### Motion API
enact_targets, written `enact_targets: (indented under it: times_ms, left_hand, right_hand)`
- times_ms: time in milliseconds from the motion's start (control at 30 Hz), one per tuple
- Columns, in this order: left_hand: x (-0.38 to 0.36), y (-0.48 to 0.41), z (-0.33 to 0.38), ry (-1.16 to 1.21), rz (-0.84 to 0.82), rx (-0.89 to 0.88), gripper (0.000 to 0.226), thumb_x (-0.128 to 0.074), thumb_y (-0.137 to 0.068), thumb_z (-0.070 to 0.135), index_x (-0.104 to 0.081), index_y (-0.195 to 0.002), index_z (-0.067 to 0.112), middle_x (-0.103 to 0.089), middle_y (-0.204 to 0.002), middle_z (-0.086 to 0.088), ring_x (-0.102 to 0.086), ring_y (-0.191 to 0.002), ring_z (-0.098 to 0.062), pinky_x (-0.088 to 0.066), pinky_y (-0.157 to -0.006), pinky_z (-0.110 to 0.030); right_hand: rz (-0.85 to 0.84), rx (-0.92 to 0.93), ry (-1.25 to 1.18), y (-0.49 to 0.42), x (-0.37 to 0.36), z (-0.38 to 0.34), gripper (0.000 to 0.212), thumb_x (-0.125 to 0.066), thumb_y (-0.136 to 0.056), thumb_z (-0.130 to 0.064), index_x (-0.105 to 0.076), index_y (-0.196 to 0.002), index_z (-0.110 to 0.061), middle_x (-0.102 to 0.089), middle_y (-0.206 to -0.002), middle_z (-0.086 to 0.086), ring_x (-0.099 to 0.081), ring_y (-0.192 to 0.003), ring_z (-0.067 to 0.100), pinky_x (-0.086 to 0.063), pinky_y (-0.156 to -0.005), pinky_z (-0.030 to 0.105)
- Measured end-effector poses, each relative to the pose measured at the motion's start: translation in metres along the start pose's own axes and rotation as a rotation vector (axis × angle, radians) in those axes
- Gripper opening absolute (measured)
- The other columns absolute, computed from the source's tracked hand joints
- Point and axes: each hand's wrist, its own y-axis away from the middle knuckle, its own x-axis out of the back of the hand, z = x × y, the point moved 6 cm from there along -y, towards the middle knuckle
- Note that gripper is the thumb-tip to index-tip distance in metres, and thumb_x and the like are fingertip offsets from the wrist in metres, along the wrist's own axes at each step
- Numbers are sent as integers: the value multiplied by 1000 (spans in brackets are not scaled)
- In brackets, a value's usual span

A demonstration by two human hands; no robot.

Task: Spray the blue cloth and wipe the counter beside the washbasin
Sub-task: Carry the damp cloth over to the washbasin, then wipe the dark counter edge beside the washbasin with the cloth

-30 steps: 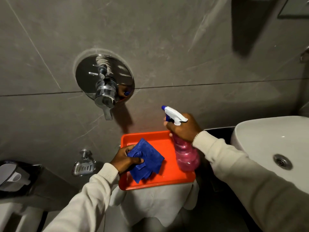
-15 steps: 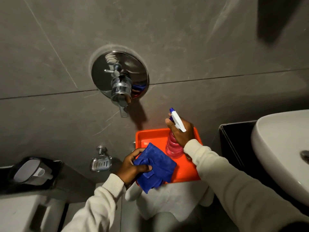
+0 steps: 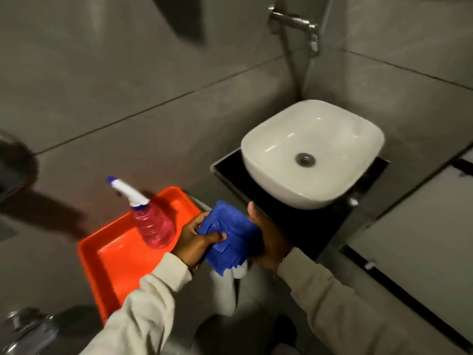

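While both hands — left hand, right hand — clutch the blue cloth, spray bottle stands on orange tray.

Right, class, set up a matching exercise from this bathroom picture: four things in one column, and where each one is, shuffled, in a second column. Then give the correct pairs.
Things
1. spray bottle
2. blue cloth
3. washbasin
4. orange tray

Places
A. on the black counter
B. held between the left hand and right hand
C. standing in the tray
D. left of the counter, on something draped in white cloth

Pairs: 1-C, 2-B, 3-A, 4-D
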Motion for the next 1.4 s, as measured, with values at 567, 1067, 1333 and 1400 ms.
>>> enact_targets:
  times_ms: [567, 1067, 1333, 1400]
  left_hand:
    - [-239, -121, 1, -1324, -213, -544, 55, -36, -89, 41, -46, -134, 12, -49, -142, -11, -34, -139, -27, -24, -113, -32]
    - [-253, -151, -20, -1874, -181, -445, 91, 0, -77, 71, 14, -147, 14, 16, -160, -4, 19, -146, -18, 6, -120, -49]
    - [-299, -151, -34, -1773, -147, -491, 96, -3, -76, 77, 18, -145, 15, 13, -160, -5, 23, -143, -16, 11, -118, -47]
    - [-302, -153, -35, -1760, -124, -490, 96, -6, -77, 77, 17, -146, 15, 12, -160, -4, 24, -141, -13, 10, -118, -46]
  right_hand:
    - [861, 354, 1628, 148, 181, -41, 66, -65, -64, -10, -60, -128, -21, -54, -141, 11, -55, -125, 32, -49, -100, 45]
    - [880, 35, 1751, 140, 259, -63, 58, -30, -95, -52, -22, -149, -32, -4, -164, 3, 5, -151, 29, 1, -118, 64]
    - [672, 179, 1759, 145, 264, -57, 50, -35, -96, -36, -32, -146, -30, -21, -162, 2, -8, -151, 27, -9, -121, 55]
    - [762, 168, 1754, 148, 282, -79, 49, -39, -96, -34, -37, -144, -27, -22, -161, 3, -9, -151, 27, -12, -121, 55]
